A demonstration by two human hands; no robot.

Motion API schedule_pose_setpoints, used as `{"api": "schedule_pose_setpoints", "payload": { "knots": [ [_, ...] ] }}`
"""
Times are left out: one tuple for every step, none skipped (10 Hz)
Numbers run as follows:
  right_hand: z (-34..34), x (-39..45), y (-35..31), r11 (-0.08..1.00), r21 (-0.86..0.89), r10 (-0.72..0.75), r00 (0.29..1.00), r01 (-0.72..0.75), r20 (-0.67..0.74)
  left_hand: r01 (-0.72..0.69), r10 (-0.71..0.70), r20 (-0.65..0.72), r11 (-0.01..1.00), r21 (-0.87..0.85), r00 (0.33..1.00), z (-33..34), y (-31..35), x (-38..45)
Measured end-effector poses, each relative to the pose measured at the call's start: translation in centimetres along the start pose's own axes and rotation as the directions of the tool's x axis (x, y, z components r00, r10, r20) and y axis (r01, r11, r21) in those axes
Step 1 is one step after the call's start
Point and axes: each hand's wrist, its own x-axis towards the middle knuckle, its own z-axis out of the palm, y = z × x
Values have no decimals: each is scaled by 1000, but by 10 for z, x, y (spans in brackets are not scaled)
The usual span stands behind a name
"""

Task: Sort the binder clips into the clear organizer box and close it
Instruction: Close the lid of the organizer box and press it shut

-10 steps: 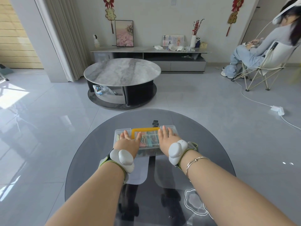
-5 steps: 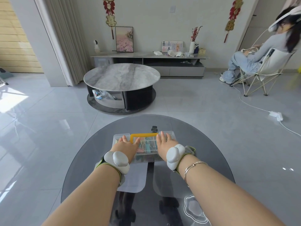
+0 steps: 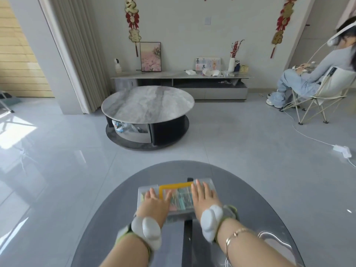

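**Both palms flat on the shut box**

The box [image 3: 176,197] lies near the middle of the glass table [image 3: 119,212], lid down, with coloured clips [image 3: 182,198] showing through it. The left hand [image 3: 154,204] presses its left part, the right hand [image 3: 203,198] its right part, fingers straight and slightly spread. A yellow handle [image 3: 176,185] lies between the hands.

Head view: from above and behind both hands, facing forward and down, near them
Shared views: one only
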Motion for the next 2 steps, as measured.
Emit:
{"api": "schedule_pose_setpoints", "payload": {
  "knots": [
    [-14,22,-1,997,64,33,999,-31,-28,10,12,144,988,-154,990,-17,-15,8],
    [-65,51,-3,959,237,77,949,-154,304,82,-20,216,955,-284,976,-55,-39,11]
  ]
}}
